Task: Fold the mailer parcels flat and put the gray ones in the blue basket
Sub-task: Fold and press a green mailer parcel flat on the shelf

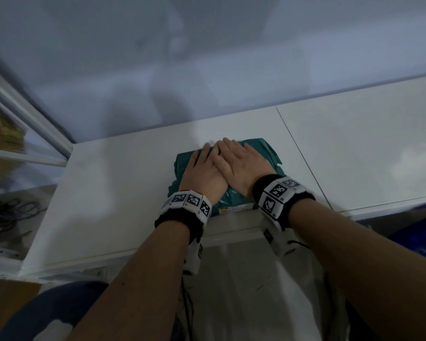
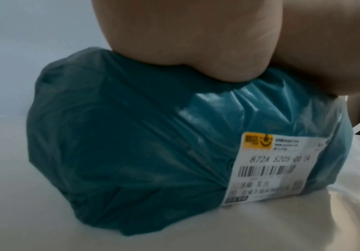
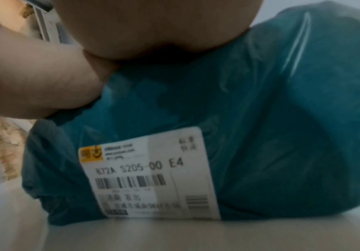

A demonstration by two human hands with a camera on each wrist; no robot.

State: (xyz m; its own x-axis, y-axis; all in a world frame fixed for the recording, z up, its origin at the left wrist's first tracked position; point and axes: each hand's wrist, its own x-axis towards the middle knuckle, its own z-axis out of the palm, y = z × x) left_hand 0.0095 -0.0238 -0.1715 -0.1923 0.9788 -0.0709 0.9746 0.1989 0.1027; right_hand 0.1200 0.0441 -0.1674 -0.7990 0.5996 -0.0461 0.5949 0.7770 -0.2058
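Note:
A teal plastic mailer parcel (image 1: 261, 153) (image 2: 144, 139) (image 3: 282, 118) lies on the white table (image 1: 113, 188) near its front edge, puffed up, with a white shipping label (image 2: 271, 168) (image 3: 151, 175) on its near side. Both my hands press down flat on its top. My left hand (image 1: 202, 168) lies with straight fingers, and my right hand (image 1: 241, 161) overlaps it from the right. In the wrist views only the heels of the palms show, sunk into the plastic. No gray parcel is in view.
A blue basket (image 1: 418, 239) shows partly below the table's right front edge. A glass-fronted cabinet (image 1: 22, 134) stands at the left, with dark cables (image 1: 8, 215) on the floor. A wall runs behind the table. A dark chair seat (image 1: 54, 311) is at lower left.

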